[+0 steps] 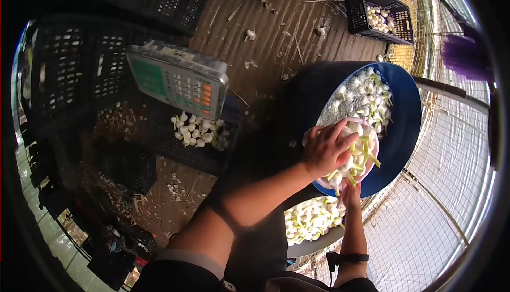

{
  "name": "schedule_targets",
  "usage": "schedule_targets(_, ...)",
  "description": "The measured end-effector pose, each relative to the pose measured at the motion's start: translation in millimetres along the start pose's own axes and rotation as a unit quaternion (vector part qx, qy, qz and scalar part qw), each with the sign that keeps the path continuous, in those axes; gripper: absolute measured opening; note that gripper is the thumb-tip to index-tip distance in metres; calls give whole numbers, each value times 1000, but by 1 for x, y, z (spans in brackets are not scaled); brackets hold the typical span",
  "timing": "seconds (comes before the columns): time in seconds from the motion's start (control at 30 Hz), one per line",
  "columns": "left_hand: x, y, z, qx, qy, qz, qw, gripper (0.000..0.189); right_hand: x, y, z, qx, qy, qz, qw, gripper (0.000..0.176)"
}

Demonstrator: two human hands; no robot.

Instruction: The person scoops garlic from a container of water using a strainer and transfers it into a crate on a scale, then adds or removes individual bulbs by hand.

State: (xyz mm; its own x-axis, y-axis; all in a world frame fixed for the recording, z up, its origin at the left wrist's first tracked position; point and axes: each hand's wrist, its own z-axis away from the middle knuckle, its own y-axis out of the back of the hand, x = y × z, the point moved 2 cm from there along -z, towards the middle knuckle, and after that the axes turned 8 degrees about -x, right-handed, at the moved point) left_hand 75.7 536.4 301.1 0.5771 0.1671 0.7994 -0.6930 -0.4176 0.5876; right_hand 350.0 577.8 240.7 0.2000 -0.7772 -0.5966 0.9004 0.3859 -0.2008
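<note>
A pale pink basket (375,151) full of garlic bulbs with green stems (357,160) is over the near edge of a blue tub (406,106). My left hand (326,149) lies across its left side, fingers curled over the bulbs. Lower down, my right hand (350,193) grips the basket's near rim, its fingers partly hidden. Inside the tub, more garlic bulbs (372,92) sit in water. Beside my right forearm, a second container (313,247) holds many trimmed bulbs.
A digital scale display (178,79) stands at the left, above a black crate of garlic (196,156). Stacked black crates (69,69) fill the upper left. Another crate (401,23) is at the upper right. Scraps litter the wooden floor (255,13); wire mesh (425,185) runs along the right.
</note>
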Motion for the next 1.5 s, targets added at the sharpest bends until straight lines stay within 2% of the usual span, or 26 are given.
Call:
schedule_targets(0.07,-7,40,23,12,10,-2,1000,50,-8,-34,16,-55,-24,37,998,41)
schedule_targets(0.17,-34,98,65,63,23,-19,998,49,16,-87,16,-20,8,60,998,26)
schedule_targets(0.2,-47,117,84,75,40,-11,996,49,25,-100,17,-93,-1,107,990,24)
schedule_targets(0.23,-61,135,104,86,56,-2,995,49,19,-140,28,-118,-48,97,987,30)
schedule_targets(0.3,-96,164,147,130,85,-19,988,49,34,-193,29,-161,-106,157,969,22)
schedule_targets(0.37,-144,180,198,174,122,-26,977,47,53,-258,29,-195,-109,236,946,18)
schedule_targets(0.43,-195,198,252,119,213,-8,970,45,108,-287,11,-216,-49,311,924,38)
schedule_targets(0.5,-259,192,317,105,317,-149,931,53,145,-341,7,-240,193,387,869,62)
schedule_targets(0.57,-271,217,365,-12,500,-154,852,59,159,-370,-2,-202,245,654,686,80)
schedule_targets(0.6,-274,222,383,-6,503,-151,851,59,165,-381,-5,-192,253,653,687,80)
schedule_targets(0.63,-275,225,404,-12,562,-118,819,61,165,-390,-6,-197,254,656,683,80)
schedule_targets(0.67,-274,225,423,-20,616,-84,783,63,163,-399,-3,-187,306,688,631,77)
schedule_targets(0.7,-266,229,433,-17,618,-83,782,63,162,-404,1,-175,357,716,574,73)
schedule_targets(0.73,-257,234,441,-23,620,-46,783,63,161,-402,1,-178,376,710,569,71)
schedule_targets(0.77,-247,238,447,-29,620,-10,784,63,157,-395,3,-180,379,709,567,71)
schedule_targets(0.9,-237,230,478,-54,612,20,789,60,128,-363,21,-163,321,660,659,82)
schedule_targets(1.03,-224,210,469,-94,604,72,788,54,88,-308,46,-143,371,573,717,82)
schedule_targets(1.07,-219,204,459,-119,603,92,784,52,70,-299,61,-132,367,621,680,84)
schedule_targets(1.1,-210,202,442,-142,593,97,787,49,60,-283,71,-114,340,622,696,86)
schedule_targets(1.17,-193,192,410,-139,561,117,807,45,50,-243,75,-59,313,543,777,89)
schedule_targets(1.2,-186,183,395,-165,557,123,805,44,46,-215,79,0,283,539,793,89)
schedule_targets(1.23,-178,177,377,-193,551,128,802,42,42,-191,80,60,251,531,807,89)
schedule_targets(1.3,-170,156,341,-231,498,125,827,40,31,-152,78,137,298,493,806,87)
schedule_targets(1.37,-168,120,312,-197,434,179,861,38,22,-109,72,248,193,480,819,85)
schedule_targets(1.43,-152,98,263,-217,382,202,875,37,-2,-89,66,302,108,373,871,86)
schedule_targets(1.5,-135,79,207,-232,362,200,881,38,-8,-39,42,350,87,339,869,87)
